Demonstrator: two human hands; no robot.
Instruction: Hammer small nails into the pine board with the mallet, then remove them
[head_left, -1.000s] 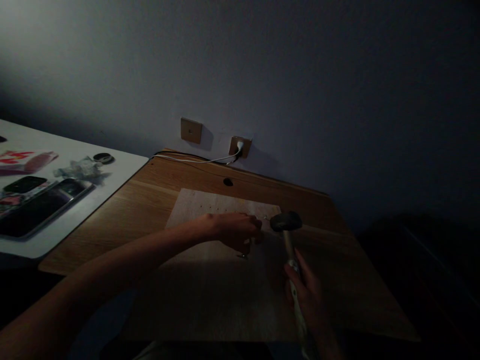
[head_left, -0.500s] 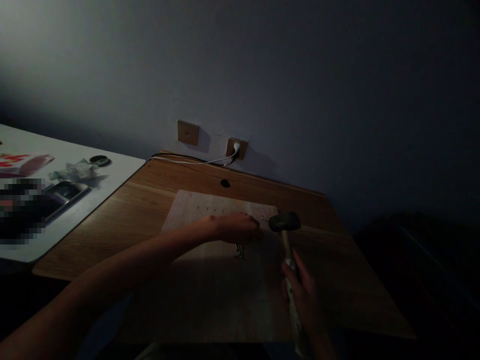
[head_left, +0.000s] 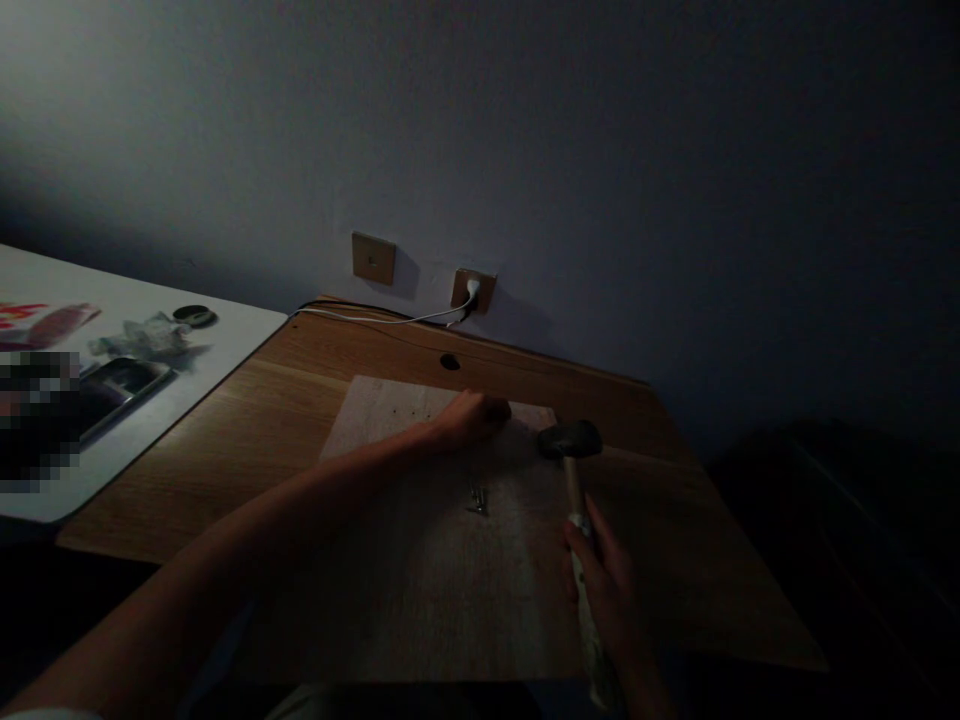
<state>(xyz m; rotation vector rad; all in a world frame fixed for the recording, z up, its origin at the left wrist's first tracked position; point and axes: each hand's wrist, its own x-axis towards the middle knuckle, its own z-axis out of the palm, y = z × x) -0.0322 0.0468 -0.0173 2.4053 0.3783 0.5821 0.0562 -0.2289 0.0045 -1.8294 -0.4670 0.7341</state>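
Note:
A pale wooden board (head_left: pixel 450 570) lies flat on a brown wooden desk (head_left: pixel 247 440). My left hand (head_left: pixel 469 418) reaches over the board's far edge, fingers curled together near the far right corner; whatever they pinch is too dark to name. My right hand (head_left: pixel 607 585) grips the light handle of a hammer, whose dark head (head_left: pixel 570 440) hangs over the board's right edge. Two or three small metal nails (head_left: pixel 477 497) lie loose on the board between my hands.
A white table (head_left: pixel 150 390) adjoins on the left, carrying a phone (head_left: pixel 120 385), a crumpled wrapper (head_left: pixel 142 335) and a dark round lid (head_left: pixel 195 316). On the wall are a switch plate (head_left: pixel 373 257) and a socket (head_left: pixel 472 290) with a white cable. A cable hole (head_left: pixel 449 361) is in the desk.
My left hand has moved away from the nails toward the board's far edge, uncovering the loose nails. The hammer has stayed nearly still.

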